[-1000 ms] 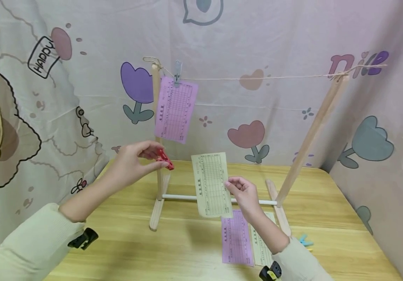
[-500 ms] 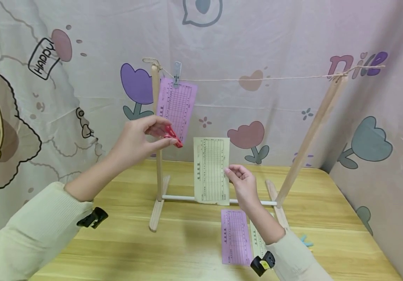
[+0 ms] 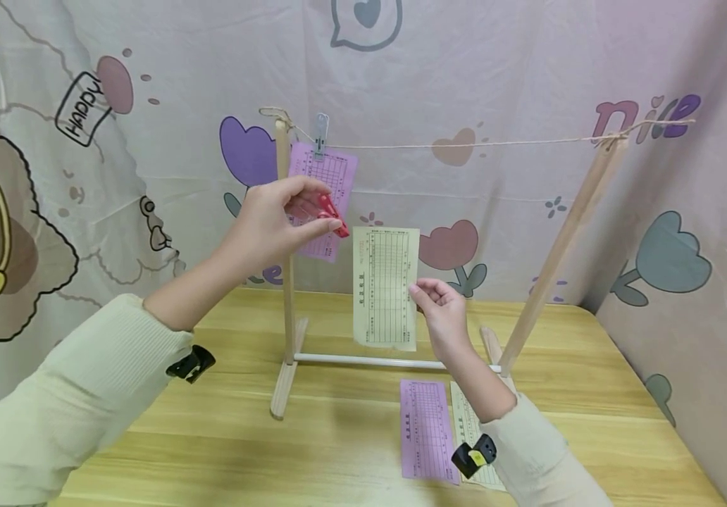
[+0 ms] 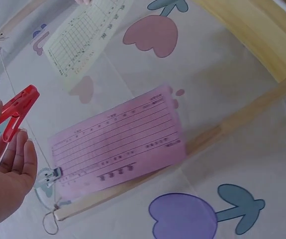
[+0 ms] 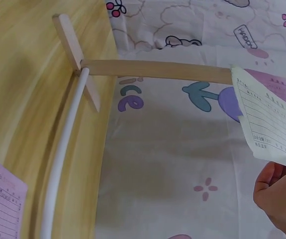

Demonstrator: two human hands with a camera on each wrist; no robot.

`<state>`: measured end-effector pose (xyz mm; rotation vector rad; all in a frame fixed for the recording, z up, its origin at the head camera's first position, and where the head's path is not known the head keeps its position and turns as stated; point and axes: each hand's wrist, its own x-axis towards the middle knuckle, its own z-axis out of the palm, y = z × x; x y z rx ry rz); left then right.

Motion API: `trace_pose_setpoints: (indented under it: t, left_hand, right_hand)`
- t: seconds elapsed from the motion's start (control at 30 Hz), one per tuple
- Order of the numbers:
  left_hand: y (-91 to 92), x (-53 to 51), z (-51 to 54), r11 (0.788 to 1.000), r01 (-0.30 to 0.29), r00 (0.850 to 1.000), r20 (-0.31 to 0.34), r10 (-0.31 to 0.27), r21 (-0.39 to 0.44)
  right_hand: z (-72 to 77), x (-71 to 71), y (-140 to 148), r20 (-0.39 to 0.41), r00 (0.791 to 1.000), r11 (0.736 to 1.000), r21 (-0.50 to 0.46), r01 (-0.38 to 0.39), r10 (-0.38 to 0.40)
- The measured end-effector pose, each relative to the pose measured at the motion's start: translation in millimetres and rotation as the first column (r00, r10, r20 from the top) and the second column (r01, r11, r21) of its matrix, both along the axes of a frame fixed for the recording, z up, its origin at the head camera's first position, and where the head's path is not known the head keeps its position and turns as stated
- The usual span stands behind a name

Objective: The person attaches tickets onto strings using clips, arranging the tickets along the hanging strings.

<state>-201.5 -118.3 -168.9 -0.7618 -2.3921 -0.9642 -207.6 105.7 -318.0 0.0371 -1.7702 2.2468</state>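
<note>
Between thumb and fingers, my left hand (image 3: 277,215) pinches a red clothespin (image 4: 19,110), held in front of a pink printed slip (image 3: 320,243). That slip hangs from the string (image 3: 465,145), gripped by a pale grey clothespin (image 3: 320,137) near the left post. My right hand (image 3: 444,313) pinches the right edge of a pale yellow printed slip (image 3: 385,289), which stands upright in the air below the string, apart from it. In the right wrist view the yellow slip (image 5: 272,117) partly covers the pink one behind it.
A wooden frame with a left post (image 3: 289,310), a right post (image 3: 556,253) and a white crossbar (image 3: 363,361) stands on the wooden table (image 3: 224,436). In front lie another pink slip (image 3: 427,429) and another yellow slip (image 3: 465,415), partly behind the right forearm.
My left hand has risen and moved right with the red clothespin, now in front of the hanging pink slip. My right hand has lifted the yellow slip higher.
</note>
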Motion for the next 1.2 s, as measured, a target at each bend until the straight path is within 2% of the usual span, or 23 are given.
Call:
trace_pose_setpoints:
  t: [0.23, 0.5, 0.6, 1.0, 1.2]
  left_hand:
    - [14.2, -6.9, 17.4, 1.0, 0.005, 0.999, -0.042, -0.005, -0.011]
    - [26.9, -14.8, 46.5, 0.999, -0.015, 0.997, -0.075, 0.013, -0.034]
    - [30.5, -17.3, 54.3, 0.999, -0.024, 0.996, -0.082, 0.022, -0.03]
    - [49.7, -27.5, 74.4, 0.998, -0.065, 0.996, -0.065, 0.064, -0.017]
    - [57.0, -35.5, 80.7, 0.993, -0.103, 0.995, 0.009, 0.103, 0.061]
  right_hand:
    - [9.7, -6.5, 0.3, -0.019, 1.0, 1.0, -0.015, 0.006, -0.006]
    - [30.0, -14.9, 0.8, -0.037, 0.999, 1.0, -0.011, 0.015, -0.015]
    - [34.5, -18.9, 0.3, -0.041, 0.999, 1.0, -0.019, 0.008, -0.008]
    - [45.0, -31.7, -4.0, -0.058, 0.998, 0.999, -0.022, 0.031, -0.032]
    - [46.4, -36.3, -4.8, -0.057, 0.998, 0.999, -0.029, 0.024, -0.025]
